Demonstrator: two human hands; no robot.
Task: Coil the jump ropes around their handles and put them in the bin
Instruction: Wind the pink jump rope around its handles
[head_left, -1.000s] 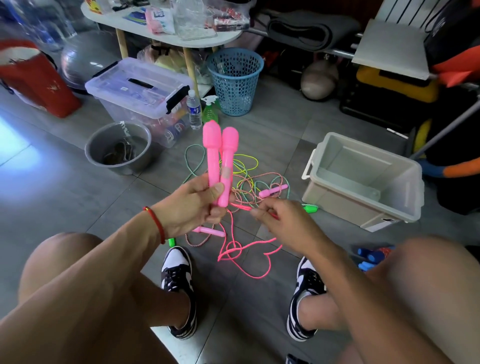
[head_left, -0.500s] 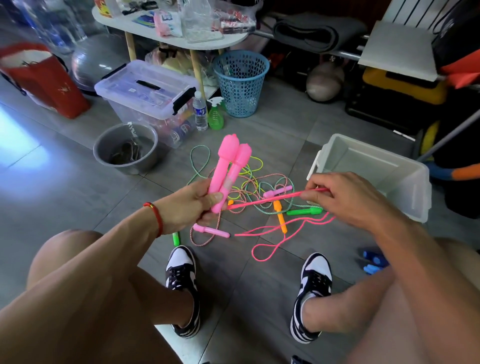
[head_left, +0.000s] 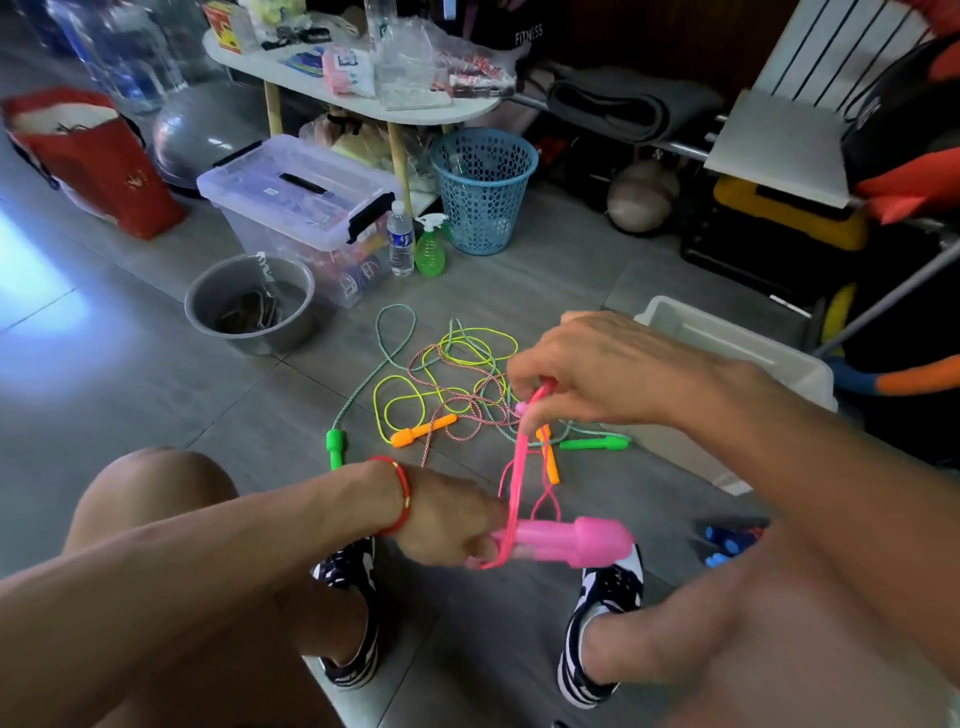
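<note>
My left hand grips the two pink handles together, lying sideways with their thick ends pointing right. Above them, my right hand pinches the neon pink rope, which runs down taut and loops around the handles near my left fingers. On the floor beyond lies a tangle of other jump ropes with a green handle, an orange handle and another green handle. The open white bin stands to the right, partly hidden behind my right arm.
A grey bucket, a clear lidded box, a water bottle, a green spray bottle and a blue mesh basket stand at the back. Blue handles lie by my right foot. My knees and shoes fill the near floor.
My left hand dropped and turned the pink handles from upright to sideways. My right hand came back in over them, pulling the pink rope up off the floor and around the handles.
</note>
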